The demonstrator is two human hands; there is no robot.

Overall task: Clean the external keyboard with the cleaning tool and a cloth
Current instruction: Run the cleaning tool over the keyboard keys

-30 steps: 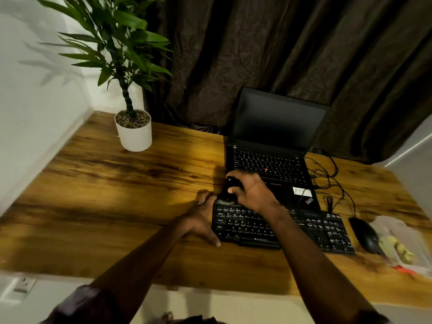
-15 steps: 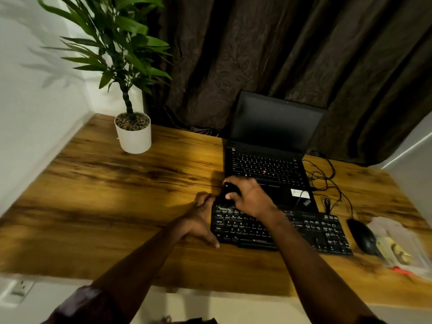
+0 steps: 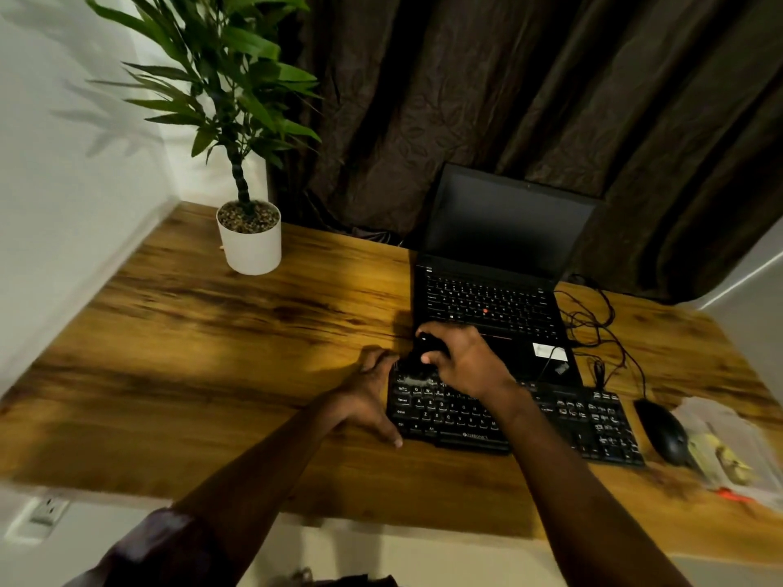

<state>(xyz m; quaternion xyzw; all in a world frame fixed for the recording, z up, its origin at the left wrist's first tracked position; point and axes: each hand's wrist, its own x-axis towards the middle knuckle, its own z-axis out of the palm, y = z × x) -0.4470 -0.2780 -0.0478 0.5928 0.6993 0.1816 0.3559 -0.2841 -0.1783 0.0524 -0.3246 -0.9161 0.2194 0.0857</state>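
From the head view, the external keyboard (image 3: 512,417) is lying on the wooden desk (image 3: 212,353), just in front of the open laptop (image 3: 491,298). The right hand (image 3: 462,362) is wrapping closed around a dark cleaning tool (image 3: 423,353) — pressing it onto the keyboard's upper-left keys. The left hand (image 3: 368,396) is bracing the keyboard's left edge, fingers spread and gripping nothing — thumb at the front corner.
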